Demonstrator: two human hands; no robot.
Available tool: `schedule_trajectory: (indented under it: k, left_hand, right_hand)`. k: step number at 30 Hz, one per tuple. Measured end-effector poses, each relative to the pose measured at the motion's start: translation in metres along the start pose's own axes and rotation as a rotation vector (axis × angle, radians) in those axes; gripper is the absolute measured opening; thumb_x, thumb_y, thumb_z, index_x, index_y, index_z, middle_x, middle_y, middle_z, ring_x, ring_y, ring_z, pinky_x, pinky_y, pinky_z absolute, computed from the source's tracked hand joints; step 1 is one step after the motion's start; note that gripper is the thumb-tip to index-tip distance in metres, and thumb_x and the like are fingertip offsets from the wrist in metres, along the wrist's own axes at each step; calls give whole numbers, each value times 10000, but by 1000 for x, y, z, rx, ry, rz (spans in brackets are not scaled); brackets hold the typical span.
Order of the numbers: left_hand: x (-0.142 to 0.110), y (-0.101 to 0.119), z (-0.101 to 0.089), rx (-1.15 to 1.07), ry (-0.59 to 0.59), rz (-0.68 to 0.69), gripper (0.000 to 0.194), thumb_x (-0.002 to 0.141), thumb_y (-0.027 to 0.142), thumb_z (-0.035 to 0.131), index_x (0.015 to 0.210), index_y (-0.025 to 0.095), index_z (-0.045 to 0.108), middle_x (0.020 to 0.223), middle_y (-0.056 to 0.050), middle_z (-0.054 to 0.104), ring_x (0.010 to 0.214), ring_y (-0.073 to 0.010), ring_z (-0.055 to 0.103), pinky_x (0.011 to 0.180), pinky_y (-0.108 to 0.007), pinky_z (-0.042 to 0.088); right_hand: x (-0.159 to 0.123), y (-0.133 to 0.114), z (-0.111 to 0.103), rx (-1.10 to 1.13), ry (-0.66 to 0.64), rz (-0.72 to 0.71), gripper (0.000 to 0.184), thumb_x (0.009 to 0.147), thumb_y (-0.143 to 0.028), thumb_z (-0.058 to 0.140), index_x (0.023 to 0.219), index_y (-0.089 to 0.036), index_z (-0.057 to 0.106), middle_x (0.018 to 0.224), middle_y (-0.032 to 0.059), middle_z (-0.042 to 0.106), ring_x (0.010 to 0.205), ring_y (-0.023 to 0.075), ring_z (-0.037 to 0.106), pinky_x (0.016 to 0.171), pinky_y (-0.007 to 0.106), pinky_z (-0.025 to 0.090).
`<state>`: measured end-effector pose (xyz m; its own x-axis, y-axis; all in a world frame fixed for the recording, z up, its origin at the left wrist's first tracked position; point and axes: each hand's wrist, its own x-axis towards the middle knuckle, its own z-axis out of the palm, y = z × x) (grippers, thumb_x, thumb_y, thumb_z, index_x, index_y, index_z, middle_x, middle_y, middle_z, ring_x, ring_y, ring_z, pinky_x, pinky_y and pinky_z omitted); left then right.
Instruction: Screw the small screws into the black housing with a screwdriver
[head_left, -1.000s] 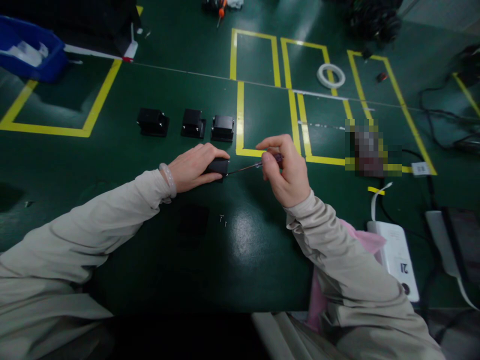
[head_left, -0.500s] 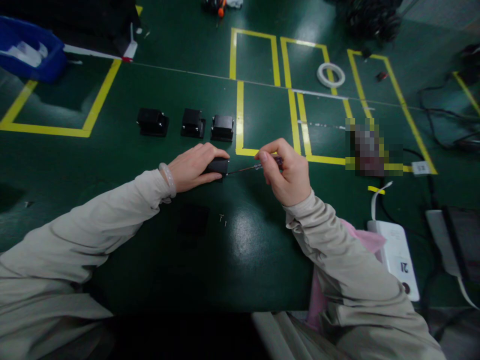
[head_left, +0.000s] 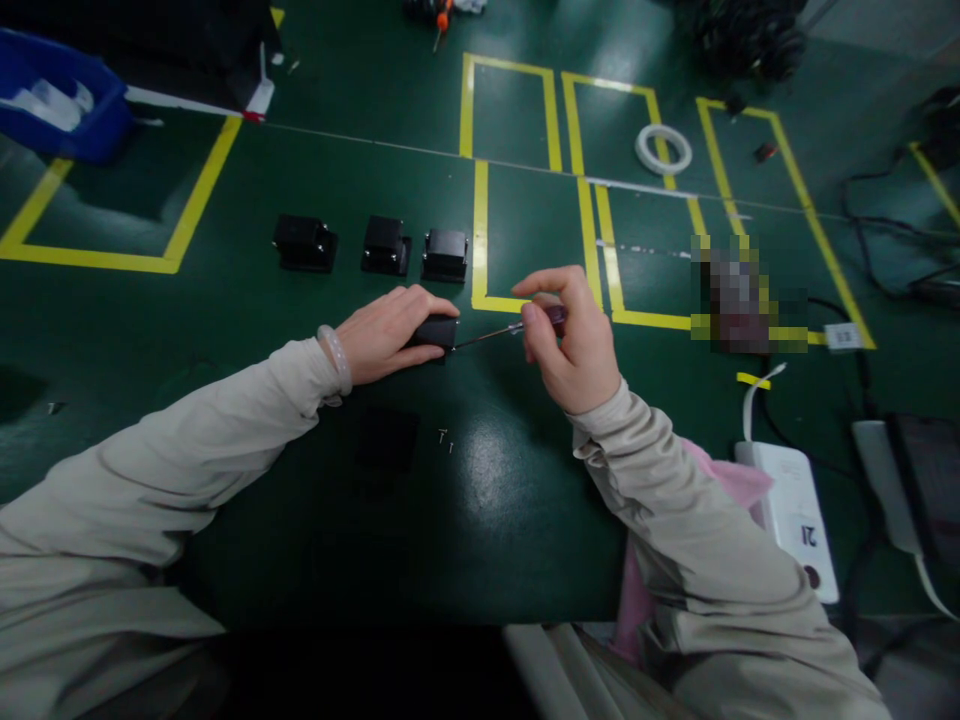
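Note:
My left hand [head_left: 390, 333] is closed around a small black box-shaped part [head_left: 436, 331], pressing it to the green table. In my right hand [head_left: 571, 340] is a screwdriver [head_left: 517, 327] with a dark reddish handle and a thin shaft. Its tip meets a screw at the right end of the black part. The thumb and some fingers pinch the handle, while the index finger is lifted off it. Two small screws [head_left: 442, 436] lie on the table below, beside a flat black piece [head_left: 387, 440] that barely stands out.
Behind my left hand stand three similar black parts: a left one [head_left: 304, 243], a middle one [head_left: 385, 246] and a right one [head_left: 445, 255]. A tape roll [head_left: 664, 150] lies farther back. A blue bin [head_left: 105, 120] is at left, a white power strip [head_left: 795, 515] at right.
The fingers of my right hand have shifted on the screwdriver handle, with the index finger now raised and straighter. My left hand and the black part stay where they were.

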<state>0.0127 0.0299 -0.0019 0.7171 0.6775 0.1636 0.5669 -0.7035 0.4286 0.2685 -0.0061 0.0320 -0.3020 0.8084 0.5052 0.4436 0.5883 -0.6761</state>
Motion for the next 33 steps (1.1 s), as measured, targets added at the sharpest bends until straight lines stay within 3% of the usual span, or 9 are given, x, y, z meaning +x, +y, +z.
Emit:
schedule_trajectory:
  k: [6, 11, 16, 22, 27, 33]
  left_hand:
    - [0, 0, 0, -5, 0, 16, 445, 962, 364, 573, 1336, 126, 547, 1209, -138, 639, 1069, -281, 605, 952, -441, 485]
    - [0, 1, 0, -8, 9, 11, 437, 957, 345, 581, 1334, 127, 545, 1215, -137, 633, 1075, -286, 600, 962, -448, 484]
    - [-1, 1, 0, 4, 11, 11, 431, 961, 340, 579, 1337, 131, 540, 1211, -136, 630, 1070, -285, 600, 956, -442, 488]
    - [0, 1, 0, 16, 13, 18, 428, 965, 346, 576, 1334, 132, 540, 1198, -132, 633, 1048, -278, 604, 940, -436, 492]
    - [0, 0, 1, 15, 15, 15, 430, 961, 347, 577, 1335, 137, 538, 1207, -132, 632, 1061, -281, 601, 947, -441, 492]
    - [0, 0, 0, 7, 17, 22, 436, 960, 353, 577, 1334, 131, 547, 1198, -131, 635, 1057, -280, 606, 944, -440, 495]
  right_hand:
    - [1, -1, -1, -11, -18, 48, 211, 1030, -395, 466, 949, -216, 545, 696, -48, 549, 571, 82, 546, 602, 266, 441]
    - [1, 0, 0, -3, -4, -12, 169, 1032, -314, 424, 1101, -200, 528, 730, -49, 528, 580, 84, 542, 614, 267, 455]
    - [1, -2, 0, -13, -22, 31, 185, 1026, -373, 480, 942, -218, 534, 640, -69, 503, 532, 75, 520, 572, 254, 417]
    - [1, -3, 0, -9, -15, -23, 145, 1029, -297, 437, 1100, -205, 525, 717, -55, 523, 593, 86, 561, 612, 261, 462]
    - [2, -5, -1, -33, -31, -7, 168, 1020, -340, 494, 924, -208, 533, 693, -59, 531, 540, 61, 526, 573, 242, 433]
    - [1, -2, -1, -29, -24, -40, 141, 1024, -300, 437, 1078, -203, 524, 806, -28, 556, 640, 84, 573, 626, 261, 478]
